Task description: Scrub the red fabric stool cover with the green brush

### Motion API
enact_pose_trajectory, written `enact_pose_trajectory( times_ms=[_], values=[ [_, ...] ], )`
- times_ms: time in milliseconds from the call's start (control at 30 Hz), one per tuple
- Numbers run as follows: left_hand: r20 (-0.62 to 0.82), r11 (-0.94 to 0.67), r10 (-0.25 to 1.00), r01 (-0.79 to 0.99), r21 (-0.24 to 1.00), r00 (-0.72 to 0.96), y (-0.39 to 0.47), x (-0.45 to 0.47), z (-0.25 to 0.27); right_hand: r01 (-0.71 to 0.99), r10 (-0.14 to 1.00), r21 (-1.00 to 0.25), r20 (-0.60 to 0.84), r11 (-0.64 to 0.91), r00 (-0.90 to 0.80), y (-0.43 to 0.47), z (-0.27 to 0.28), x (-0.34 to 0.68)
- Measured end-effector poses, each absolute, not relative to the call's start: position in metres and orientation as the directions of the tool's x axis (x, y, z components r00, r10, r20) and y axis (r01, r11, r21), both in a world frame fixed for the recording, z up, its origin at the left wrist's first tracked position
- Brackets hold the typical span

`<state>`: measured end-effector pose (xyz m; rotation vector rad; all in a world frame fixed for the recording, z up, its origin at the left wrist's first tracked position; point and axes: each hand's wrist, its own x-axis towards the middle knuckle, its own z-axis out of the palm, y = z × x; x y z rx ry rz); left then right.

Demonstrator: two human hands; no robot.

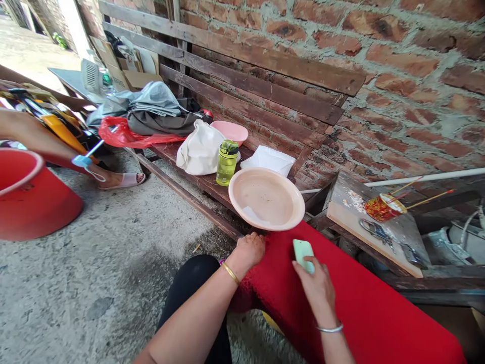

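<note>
A long red cloth (364, 298) lies spread over a bench-like surface in front of me. My left hand (250, 248) is closed at its far left corner, just below the basin, with the fingers curled over the edge. A flat pale-green piece with rounded corners (302, 249) is in my right hand (316, 283), gripped between thumb and fingers against the cloth; its kind is unclear. Beyond the cloth, on the dark wooden bench (212, 184), stands a wide beige basin (267, 194) holding water. A small whitish flat shape shows inside it.
A green bottle (226, 164), white bag (200, 150) and pink bowl (231, 132) stand behind the basin. On the right, a board (343, 212) bears a red-gold can (382, 207) with sticks. Leftward are a red bucket (34, 197) and another person's leg (56, 144).
</note>
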<state>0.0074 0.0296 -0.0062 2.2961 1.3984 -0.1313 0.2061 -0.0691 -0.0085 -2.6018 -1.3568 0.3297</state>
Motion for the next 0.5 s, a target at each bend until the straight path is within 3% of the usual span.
enact_pose_trajectory(
  times_ms=[100, 167, 367, 500],
  values=[
    [-0.325, -0.391, 0.807, 0.859, 0.33, 0.493, 0.03, 0.009, -0.003, 0.888, 0.923, -0.256, -0.072, -0.383, 0.378, -0.065, -0.017, 0.159],
    [-0.331, -0.398, 0.8, 0.855, 0.332, 0.501, 0.03, 0.011, -0.001, 0.913, 0.937, -0.21, -0.078, -0.35, 0.341, -0.068, -0.018, 0.149],
    [-0.325, -0.417, 0.787, 0.84, 0.347, 0.525, 0.03, 0.016, -0.001, 0.813, 0.807, -0.094, -0.23, -0.575, 0.544, -0.102, -0.002, 0.211],
    [-0.321, -0.421, 0.784, 0.836, 0.353, 0.531, 0.03, 0.015, -0.002, 0.748, 0.773, -0.216, -0.283, -0.628, 0.568, -0.114, 0.001, 0.218]
  ],
)
